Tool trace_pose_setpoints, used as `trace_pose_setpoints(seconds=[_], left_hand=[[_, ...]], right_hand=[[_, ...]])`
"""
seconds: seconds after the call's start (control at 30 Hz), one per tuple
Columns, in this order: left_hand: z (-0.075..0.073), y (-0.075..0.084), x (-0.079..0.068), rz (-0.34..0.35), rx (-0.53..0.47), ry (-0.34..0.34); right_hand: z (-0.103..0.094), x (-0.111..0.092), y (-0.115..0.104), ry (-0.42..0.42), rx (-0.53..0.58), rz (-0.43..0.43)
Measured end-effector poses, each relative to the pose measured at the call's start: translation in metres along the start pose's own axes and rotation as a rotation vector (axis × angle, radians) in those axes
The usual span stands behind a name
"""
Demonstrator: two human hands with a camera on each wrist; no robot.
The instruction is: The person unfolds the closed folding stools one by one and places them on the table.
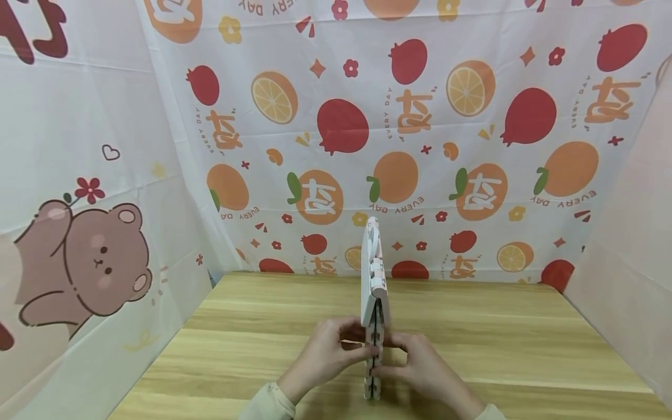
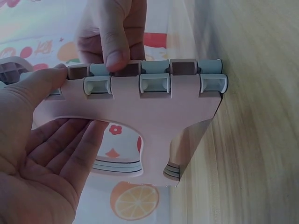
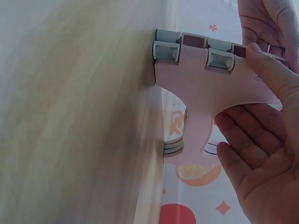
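A pink and pale grey plastic folding stool (image 1: 374, 280) stands on edge on the table, its narrow side facing me. From the left, my left hand (image 1: 328, 353) grips a pink leg panel (image 2: 154, 107), thumb at the hinged edge and fingers through the cutout. My right hand (image 1: 420, 367) holds the opposite panel (image 3: 196, 79) in much the same way, with its thumb on the row of hinges (image 3: 220, 59). The two leg panels lie close together, a thin dark gap between them. In the head view, the stool's upper part hides some of the fingertips.
The wood-grain table (image 1: 236, 326) extends to both sides of the stool. Behind it hangs a white cloth (image 1: 294, 151) printed with fruit. Another cloth (image 1: 173, 245) with a bear print hangs at the left, and a pale one (image 1: 625, 280) at the right.
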State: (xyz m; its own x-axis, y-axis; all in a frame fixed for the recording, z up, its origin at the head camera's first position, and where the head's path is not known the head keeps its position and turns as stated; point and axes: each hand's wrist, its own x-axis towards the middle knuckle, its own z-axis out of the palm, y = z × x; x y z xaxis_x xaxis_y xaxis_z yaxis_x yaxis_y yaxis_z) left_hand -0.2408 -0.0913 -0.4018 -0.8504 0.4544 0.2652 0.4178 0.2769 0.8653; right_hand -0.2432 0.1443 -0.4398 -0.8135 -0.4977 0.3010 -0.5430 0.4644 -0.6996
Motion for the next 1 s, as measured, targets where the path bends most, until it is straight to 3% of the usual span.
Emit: trace_pose_setpoints(seconds=[0.37,0.63,1.0], left_hand=[[-0.005,0.001,0.0,0.004,0.031,-0.015],[-0.011,0.001,0.0,-0.01,0.011,-0.067],[-0.02,0.001,-0.001,-0.028,0.009,-0.103]], right_hand=[[-0.011,-0.003,0.002,-0.049,-0.04,0.01],[-0.023,-0.006,0.01,-0.088,-0.048,-0.022],[-0.041,-0.006,0.01,-0.141,-0.062,-0.001]])
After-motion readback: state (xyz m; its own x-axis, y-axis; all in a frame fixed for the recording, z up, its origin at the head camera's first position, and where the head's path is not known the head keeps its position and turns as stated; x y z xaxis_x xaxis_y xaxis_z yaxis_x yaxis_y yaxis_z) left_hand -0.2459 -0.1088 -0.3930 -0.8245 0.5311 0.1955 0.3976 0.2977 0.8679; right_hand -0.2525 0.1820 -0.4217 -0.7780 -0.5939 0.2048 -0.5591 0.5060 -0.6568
